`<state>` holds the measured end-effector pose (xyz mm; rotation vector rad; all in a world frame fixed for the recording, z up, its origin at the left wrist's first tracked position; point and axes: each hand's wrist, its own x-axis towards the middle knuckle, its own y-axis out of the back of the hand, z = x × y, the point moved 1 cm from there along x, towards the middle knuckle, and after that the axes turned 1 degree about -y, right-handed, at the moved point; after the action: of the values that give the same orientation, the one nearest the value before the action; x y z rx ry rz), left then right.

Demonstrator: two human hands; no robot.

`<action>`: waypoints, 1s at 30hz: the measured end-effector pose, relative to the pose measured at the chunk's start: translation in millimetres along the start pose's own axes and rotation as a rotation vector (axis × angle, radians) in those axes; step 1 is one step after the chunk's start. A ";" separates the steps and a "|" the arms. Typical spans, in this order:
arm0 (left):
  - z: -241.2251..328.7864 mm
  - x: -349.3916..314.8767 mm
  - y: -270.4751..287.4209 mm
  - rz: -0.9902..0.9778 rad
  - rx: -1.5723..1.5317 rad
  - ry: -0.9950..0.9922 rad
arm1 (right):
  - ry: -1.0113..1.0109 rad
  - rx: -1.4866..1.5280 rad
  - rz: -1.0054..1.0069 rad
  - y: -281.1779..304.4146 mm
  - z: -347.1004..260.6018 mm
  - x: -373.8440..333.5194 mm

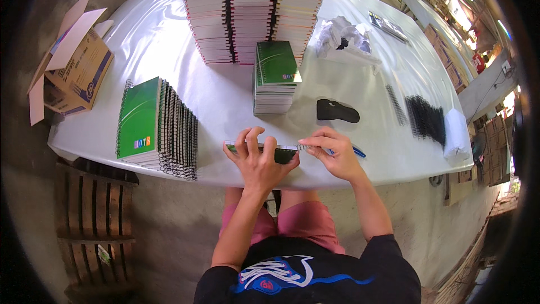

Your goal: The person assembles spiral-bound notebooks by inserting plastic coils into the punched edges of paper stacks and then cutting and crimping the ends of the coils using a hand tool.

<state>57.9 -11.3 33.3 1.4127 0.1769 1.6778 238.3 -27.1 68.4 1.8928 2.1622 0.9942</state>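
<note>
Notebook (285,156) and coil (302,147) at a white table (225,107).
Left hand (259,163) grips the notebook; right hand (337,156) pinches the coil.

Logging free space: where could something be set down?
The white table is bare between the coiled green notebooks and the short green stack, and between the cardboard box and tall notebook stacks. Crowded: the front middle, with left hand, right hand and notebook; right end, black coils beside white bundle.

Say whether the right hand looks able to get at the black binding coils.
Probably yes: mostly bare tabletop lies between the right hand and the black binding coils, though it would likely need to release the wire coil it pinches.
</note>
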 end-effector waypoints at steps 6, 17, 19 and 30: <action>-2.4 1.0 -0.6 -0.059 0.008 -0.075 | -0.370 0.276 -0.294 7.6 8.9 -2.8; -16.9 -8.9 1.6 -0.119 -0.053 -0.090 | -0.168 0.021 -0.344 2.2 -7.2 -2.8; -16.6 -6.7 1.2 -0.181 -0.083 -0.034 | -0.209 -0.038 -0.380 7.9 -3.1 1.7; -19.3 7.4 7.4 -0.176 -0.277 -0.076 | -0.375 -0.304 0.038 58.3 70.1 23.3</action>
<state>38.1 -2.3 36.6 1.2139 0.0235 1.4411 316.1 23.1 52.0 1.8070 1.6705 0.8345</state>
